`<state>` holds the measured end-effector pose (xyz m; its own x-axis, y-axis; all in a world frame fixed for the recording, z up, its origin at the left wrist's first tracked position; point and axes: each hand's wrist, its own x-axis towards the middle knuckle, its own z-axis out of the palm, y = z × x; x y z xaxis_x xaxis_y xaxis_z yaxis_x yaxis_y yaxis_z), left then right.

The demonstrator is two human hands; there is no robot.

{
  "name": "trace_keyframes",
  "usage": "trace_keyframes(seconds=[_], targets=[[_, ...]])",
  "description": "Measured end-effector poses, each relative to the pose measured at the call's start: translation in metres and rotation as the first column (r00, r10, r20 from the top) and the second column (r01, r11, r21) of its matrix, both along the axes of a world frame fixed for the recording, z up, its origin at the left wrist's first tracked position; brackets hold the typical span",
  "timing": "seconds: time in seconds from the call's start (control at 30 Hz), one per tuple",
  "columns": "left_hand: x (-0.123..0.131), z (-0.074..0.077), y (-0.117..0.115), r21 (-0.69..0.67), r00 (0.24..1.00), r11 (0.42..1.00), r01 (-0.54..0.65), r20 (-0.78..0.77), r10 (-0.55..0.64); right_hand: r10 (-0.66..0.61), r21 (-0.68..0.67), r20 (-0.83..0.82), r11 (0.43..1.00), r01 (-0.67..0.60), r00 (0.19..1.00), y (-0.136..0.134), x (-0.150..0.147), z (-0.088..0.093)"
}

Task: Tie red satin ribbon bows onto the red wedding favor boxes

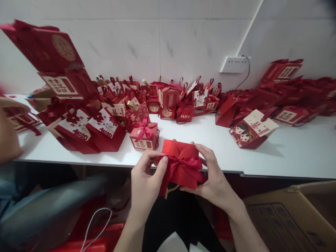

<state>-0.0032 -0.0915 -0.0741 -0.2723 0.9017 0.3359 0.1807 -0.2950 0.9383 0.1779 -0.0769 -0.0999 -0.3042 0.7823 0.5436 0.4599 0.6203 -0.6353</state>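
Between my two hands is a red gift box (187,178) with petal-like flaps on top, held just off the table's front edge. A dark red ribbon bow (183,163) is tied across its top, and a gold cord hangs below. My left hand (148,178) pinches a ribbon loop at the box's left side between thumb and fingers. My right hand (214,178) grips the box's right side, fingers at the far corner and thumb at the near corner. Just beyond, a small red box with a pink bow (144,134) stands on the table.
On the white table (199,134), red gift boxes crowd the back, with a tall stack (63,66) at left. A red box with cartoon figures (253,129) sits at right. A power strip (234,65) is on the wall. Another person's arm (9,133) is at left; a cardboard carton (286,217) stands below right.
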Motion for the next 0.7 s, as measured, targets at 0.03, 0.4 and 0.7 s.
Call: trace_keyframes(seconds=[0.03,0.4,0.7], targets=[[-0.001,-0.001,-0.001,0.101,0.997,0.994,-0.033,-0.063,0.039,0.010,-0.002,-0.010,1.000,-0.010,1.000,0.002,-0.003,-0.001],[-0.014,-0.007,-0.005,0.545,0.752,0.820,0.176,-0.612,0.245,0.046,0.052,-0.164,0.998,-0.038,0.985,0.013,-0.023,-0.016],[-0.005,-0.012,0.000,0.535,0.779,0.824,0.186,-0.592,0.208,0.034,0.067,-0.165,0.997,-0.024,0.986,0.016,-0.015,-0.017]])
